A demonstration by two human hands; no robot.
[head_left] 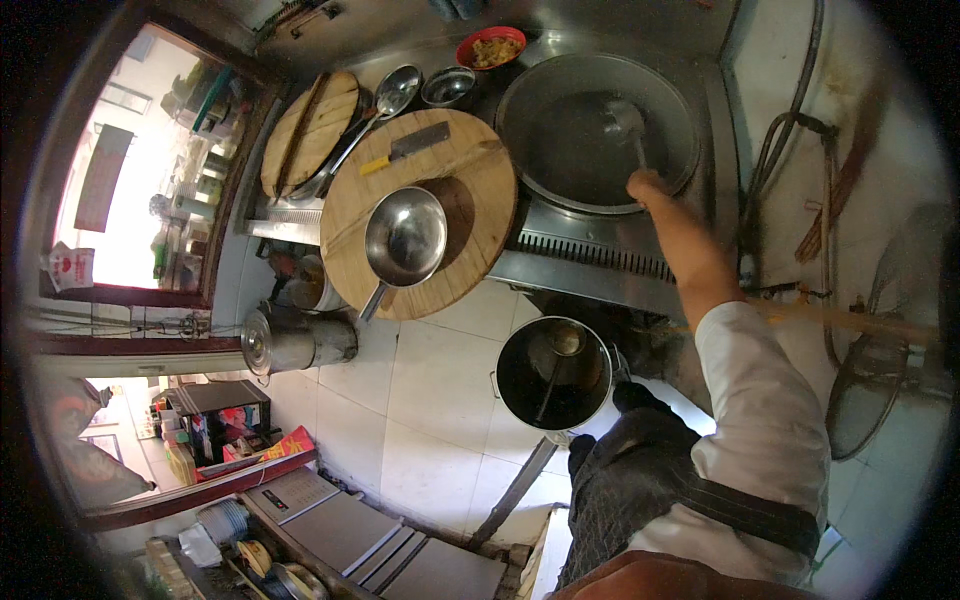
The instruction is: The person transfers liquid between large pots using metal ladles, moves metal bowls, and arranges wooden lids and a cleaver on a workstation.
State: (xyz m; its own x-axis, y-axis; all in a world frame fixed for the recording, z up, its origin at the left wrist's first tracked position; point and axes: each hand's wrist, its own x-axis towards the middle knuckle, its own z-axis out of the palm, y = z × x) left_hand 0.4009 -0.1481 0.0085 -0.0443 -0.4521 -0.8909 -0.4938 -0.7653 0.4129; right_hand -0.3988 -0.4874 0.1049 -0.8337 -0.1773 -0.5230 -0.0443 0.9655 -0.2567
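Observation:
My right hand (650, 187) is closed around the handle of a wok spatula (624, 118) at the near right side of a wide wok (545, 140). The spatula's broad blade lies inside the wok, toward its right half. The wok's dark inner surface shows no food that I can make out. My right arm reaches up from the lower right in a white sleeve. My left hand is out of the picture.
Left of the wok, a round wooden board (345, 205) carries a metal pan (405, 237) and a yellow-handled cleaver (419, 141). Behind stand a red bowl (463, 54) of food, a metal bowl (449, 88) and a strainer-like ladle (398, 90). A deep pot (497, 382) stands below the stove.

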